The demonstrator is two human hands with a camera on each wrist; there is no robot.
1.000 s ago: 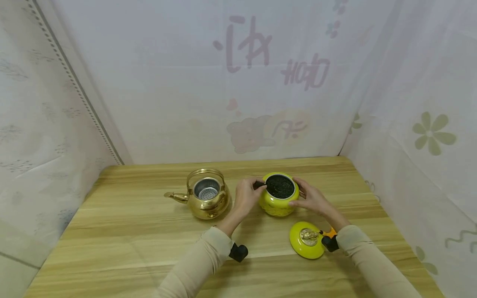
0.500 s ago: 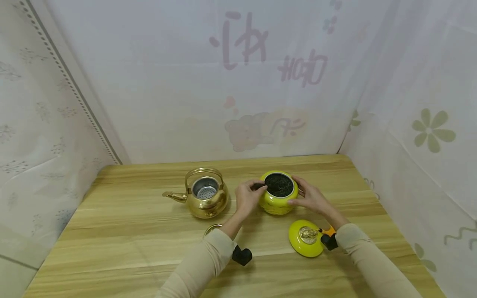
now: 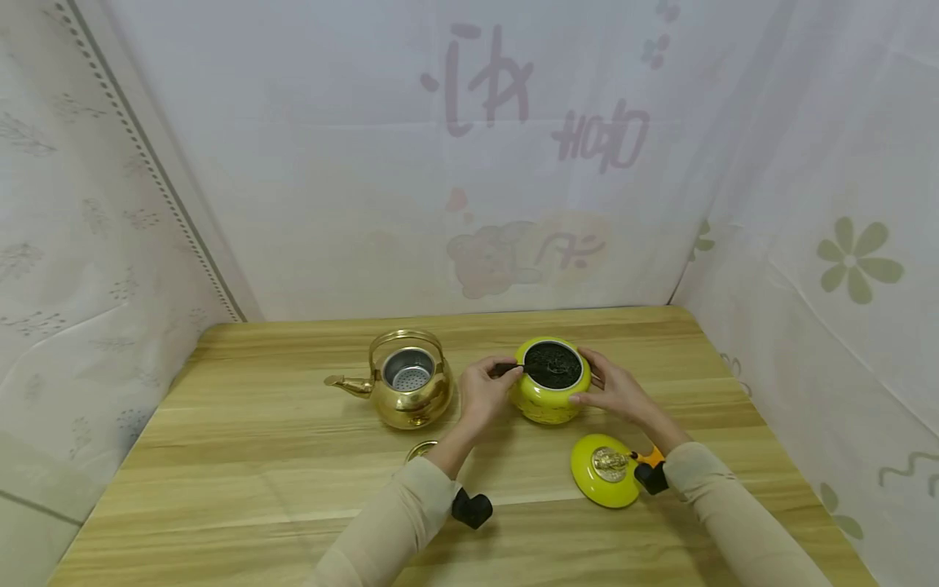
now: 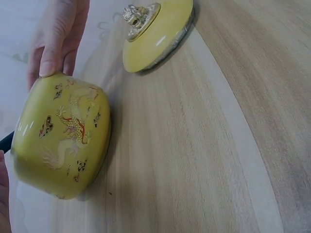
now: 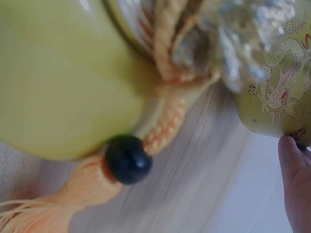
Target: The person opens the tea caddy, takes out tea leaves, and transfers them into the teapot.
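Right of centre in the head view, I have the yellow jar held by its right side in my right grip. My left grip, nearer the left rim, pinches a dark handle lying crosswise, aimed rightward at the dark leaves. Its far end I can't make out.

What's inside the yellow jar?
Dark, leafy bits show inside the yellow jar. Whatever lies beneath their top layer is covered. The tip of the dark handle is indistinct.
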